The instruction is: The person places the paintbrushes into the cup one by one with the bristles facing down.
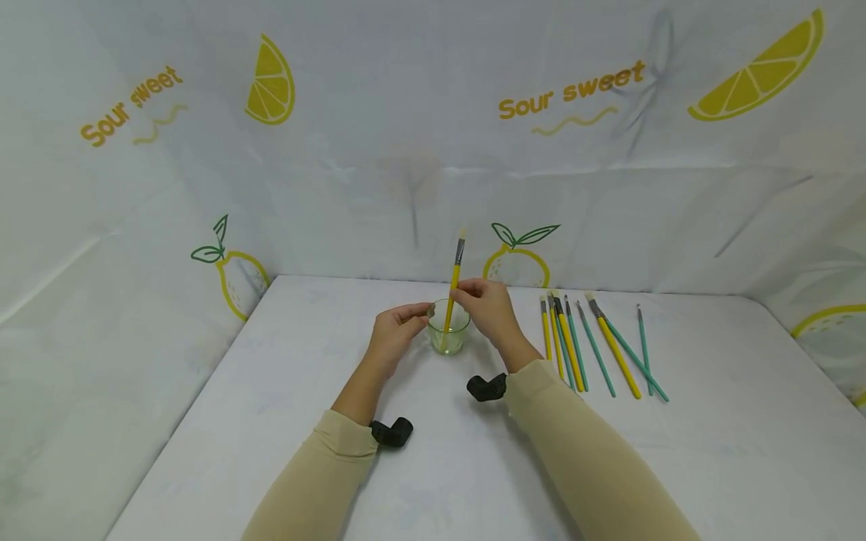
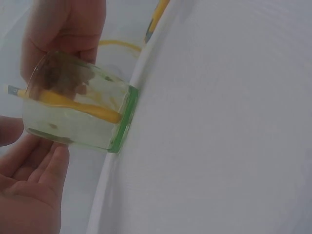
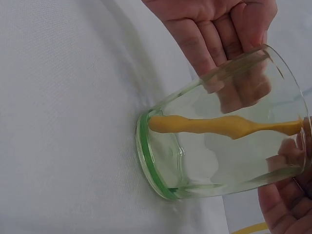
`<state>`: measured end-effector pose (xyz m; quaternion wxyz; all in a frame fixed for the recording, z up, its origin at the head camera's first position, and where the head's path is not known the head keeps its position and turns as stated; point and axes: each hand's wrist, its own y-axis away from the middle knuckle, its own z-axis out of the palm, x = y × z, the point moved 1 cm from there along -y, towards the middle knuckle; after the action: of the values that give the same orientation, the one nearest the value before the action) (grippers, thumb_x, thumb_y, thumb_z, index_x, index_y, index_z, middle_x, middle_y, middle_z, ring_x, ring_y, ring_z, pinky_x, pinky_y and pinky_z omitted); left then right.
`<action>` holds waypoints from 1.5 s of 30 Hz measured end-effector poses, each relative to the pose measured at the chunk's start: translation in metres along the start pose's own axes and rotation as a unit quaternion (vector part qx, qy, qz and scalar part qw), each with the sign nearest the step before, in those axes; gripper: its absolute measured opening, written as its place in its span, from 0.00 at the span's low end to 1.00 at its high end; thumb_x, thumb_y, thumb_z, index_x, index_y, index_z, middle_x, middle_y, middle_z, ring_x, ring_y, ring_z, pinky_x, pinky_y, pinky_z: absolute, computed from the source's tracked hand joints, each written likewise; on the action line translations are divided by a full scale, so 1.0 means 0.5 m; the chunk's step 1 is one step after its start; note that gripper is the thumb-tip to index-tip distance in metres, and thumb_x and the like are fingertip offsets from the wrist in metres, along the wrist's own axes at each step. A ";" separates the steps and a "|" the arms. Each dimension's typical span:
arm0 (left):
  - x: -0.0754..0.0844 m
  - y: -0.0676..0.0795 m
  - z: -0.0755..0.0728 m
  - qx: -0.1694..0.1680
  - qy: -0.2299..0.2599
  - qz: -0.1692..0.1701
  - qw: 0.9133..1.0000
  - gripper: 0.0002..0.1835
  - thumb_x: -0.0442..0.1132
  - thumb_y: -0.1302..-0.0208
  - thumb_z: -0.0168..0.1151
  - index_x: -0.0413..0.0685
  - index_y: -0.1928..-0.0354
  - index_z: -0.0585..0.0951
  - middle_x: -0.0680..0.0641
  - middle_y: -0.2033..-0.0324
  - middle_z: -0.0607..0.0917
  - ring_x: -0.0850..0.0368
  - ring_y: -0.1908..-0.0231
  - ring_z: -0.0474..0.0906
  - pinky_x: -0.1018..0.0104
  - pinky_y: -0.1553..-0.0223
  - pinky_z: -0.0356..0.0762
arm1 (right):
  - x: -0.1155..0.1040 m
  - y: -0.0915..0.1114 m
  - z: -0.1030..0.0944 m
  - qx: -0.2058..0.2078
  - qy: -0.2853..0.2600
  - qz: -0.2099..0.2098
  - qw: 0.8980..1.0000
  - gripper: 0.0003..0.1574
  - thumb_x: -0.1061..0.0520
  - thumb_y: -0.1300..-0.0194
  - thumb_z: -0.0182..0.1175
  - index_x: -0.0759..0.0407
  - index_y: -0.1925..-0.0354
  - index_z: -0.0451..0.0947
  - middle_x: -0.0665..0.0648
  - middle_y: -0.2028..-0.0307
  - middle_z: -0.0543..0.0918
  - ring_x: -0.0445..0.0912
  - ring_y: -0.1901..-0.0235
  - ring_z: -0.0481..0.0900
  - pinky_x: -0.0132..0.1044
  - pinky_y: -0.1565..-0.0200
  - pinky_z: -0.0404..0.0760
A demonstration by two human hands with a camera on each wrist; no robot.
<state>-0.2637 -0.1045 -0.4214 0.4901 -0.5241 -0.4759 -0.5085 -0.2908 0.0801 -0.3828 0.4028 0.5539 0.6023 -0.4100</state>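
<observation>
A clear glass (image 1: 449,342) with a green-tinted base stands upright on the white table. My left hand (image 1: 392,334) holds it by the left side near the rim, thumb and fingers against the wall. Inside leans a yellow-handled paintbrush (image 1: 455,279), bristles up, its handle end low in the glass by the base. Just above the rim, my right hand (image 1: 492,308) pinches that handle between thumb and fingers. The left wrist view shows the handle through the glass (image 2: 78,112); in the right wrist view the handle's rounded tip (image 3: 161,124) lies near the bottom.
To the right lie several loose paintbrushes with yellow handles (image 1: 619,359) and teal handles (image 1: 597,352), some crossing. A white cloth backdrop (image 1: 379,188) with lemon prints rises behind the table (image 1: 304,346). Both wrists carry black camera mounts (image 1: 392,433).
</observation>
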 end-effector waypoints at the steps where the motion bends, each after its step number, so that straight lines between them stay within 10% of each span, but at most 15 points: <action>1: 0.000 0.000 0.000 -0.001 0.001 -0.001 1.000 0.15 0.34 0.35 0.59 0.39 0.47 0.83 0.43 0.48 0.85 0.54 0.44 0.79 0.63 0.42 0.77 | 0.000 -0.001 0.001 -0.003 0.002 0.000 1.000 0.19 0.49 0.34 0.63 0.59 0.50 0.82 0.57 0.53 0.85 0.50 0.53 0.80 0.43 0.50 0.81; 45: -0.003 0.000 0.000 0.004 0.009 -0.016 1.000 0.15 0.34 0.35 0.60 0.42 0.47 0.84 0.46 0.48 0.86 0.56 0.43 0.78 0.62 0.41 0.77 | 0.002 0.000 -0.022 -0.025 0.035 0.011 0.999 0.22 0.45 0.31 0.59 0.56 0.47 0.82 0.55 0.51 0.85 0.49 0.51 0.80 0.43 0.48 0.81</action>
<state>-0.2639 -0.1044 -0.4228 0.4880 -0.5098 -0.4824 -0.5189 -0.2910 0.0907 -0.3801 0.4000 0.5637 0.6202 -0.3709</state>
